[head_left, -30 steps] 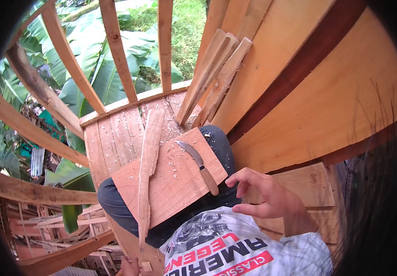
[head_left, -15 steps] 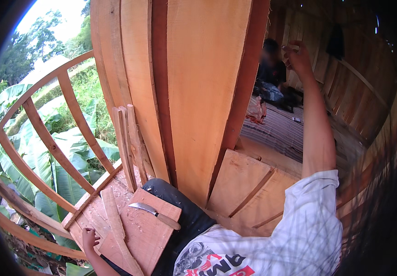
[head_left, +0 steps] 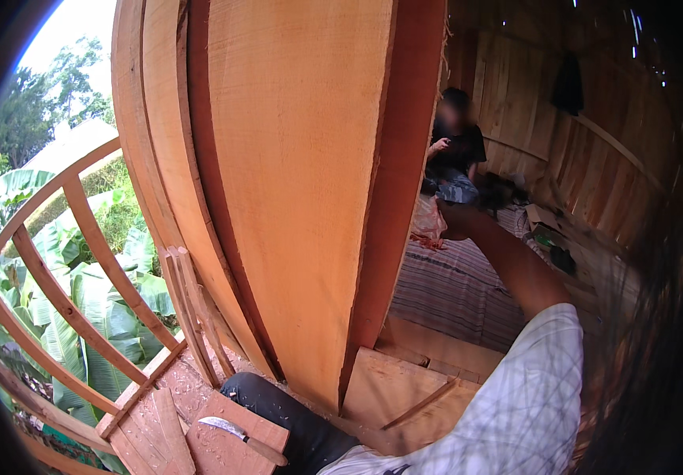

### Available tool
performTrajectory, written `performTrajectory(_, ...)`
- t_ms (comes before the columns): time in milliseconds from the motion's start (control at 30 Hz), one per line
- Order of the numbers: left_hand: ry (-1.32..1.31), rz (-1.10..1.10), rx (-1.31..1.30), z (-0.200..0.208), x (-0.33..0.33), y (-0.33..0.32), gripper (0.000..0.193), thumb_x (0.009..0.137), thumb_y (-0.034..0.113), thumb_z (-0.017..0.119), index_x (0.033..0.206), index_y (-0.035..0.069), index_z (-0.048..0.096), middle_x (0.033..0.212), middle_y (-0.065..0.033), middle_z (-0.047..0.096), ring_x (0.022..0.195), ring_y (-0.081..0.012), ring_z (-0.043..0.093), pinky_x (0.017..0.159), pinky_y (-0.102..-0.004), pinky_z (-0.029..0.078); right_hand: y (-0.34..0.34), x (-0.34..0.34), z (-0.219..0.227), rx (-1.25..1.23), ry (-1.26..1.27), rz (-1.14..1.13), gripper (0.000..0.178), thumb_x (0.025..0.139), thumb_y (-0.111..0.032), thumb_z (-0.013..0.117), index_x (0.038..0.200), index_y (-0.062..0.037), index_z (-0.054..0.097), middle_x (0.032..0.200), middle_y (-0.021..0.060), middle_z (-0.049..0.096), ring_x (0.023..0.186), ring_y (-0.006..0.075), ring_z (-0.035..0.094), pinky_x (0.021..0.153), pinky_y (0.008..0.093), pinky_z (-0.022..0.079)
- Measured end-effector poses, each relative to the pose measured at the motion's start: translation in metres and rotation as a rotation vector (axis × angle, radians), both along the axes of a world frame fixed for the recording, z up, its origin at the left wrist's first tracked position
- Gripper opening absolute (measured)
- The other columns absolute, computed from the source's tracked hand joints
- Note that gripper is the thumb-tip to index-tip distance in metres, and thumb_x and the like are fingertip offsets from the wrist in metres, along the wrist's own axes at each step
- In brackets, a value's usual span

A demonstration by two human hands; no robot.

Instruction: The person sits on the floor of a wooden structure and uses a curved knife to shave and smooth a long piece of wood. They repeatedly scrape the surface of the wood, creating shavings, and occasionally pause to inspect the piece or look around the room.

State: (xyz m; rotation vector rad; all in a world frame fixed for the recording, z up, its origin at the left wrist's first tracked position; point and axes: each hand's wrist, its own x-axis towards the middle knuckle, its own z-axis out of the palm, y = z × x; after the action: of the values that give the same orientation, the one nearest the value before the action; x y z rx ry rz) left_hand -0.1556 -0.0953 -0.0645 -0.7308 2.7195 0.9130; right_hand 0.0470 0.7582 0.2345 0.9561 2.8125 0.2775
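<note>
My right arm stretches into the dim room, and my right hand (head_left: pixel 457 222) is dark and blurred beside a clear plastic bag (head_left: pixel 430 217) with something reddish at its lower end. Its fingers do not show well enough to tell whether they grip the bag. My left hand is out of view. By my leg in dark trousers (head_left: pixel 298 413), a knife (head_left: pixel 244 439) with a curved blade and a wooden handle lies on a flat wooden board (head_left: pixel 226 451). A narrow strip of wood (head_left: pixel 173 434) lies to the left of it.
Several wooden sticks (head_left: pixel 191 317) lean against the plank wall (head_left: pixel 294 174). A slatted railing (head_left: pixel 88 301) stands on the left, with banana plants beyond. Inside, another person (head_left: pixel 458 150) sits by a striped mat (head_left: pixel 456 289). Wood shavings litter the floor.
My right arm has swung down from a raised position toward the plastic bag. My left hand has gone out of view. The view has turned to the right and upward.
</note>
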Motion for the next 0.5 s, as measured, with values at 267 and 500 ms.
performTrajectory(267,-0.038,0.016,-0.048,0.005,-0.017,0.023,0.032,0.084,0.025,0.062,0.106,0.003,0.054,0.094,-0.0115,0.063,0.069,-0.0227,0.064,0.059,-0.0356,0.050,0.065,-0.025,-0.113,-0.100,0.128,0.178,0.100,0.079,-0.037,0.070,0.150,-0.0033,0.008,0.114,0.0251,0.063,0.104,0.0395,0.061,0.087,0.0449,0.049)
performTrajectory(500,-0.034,0.058,-0.059,0.012,-0.008,0.009,0.031,0.084,0.025,0.062,0.106,0.003,0.054,0.094,-0.0118,0.063,0.069,-0.0230,0.064,0.060,-0.0358,0.050,0.101,0.033,-0.057,-0.438,0.594,-0.258,0.112,0.078,-0.030,0.074,0.151,-0.0106,-0.009,0.107,0.0265,0.064,0.062,0.0282,0.066,0.050,0.0365,0.052)
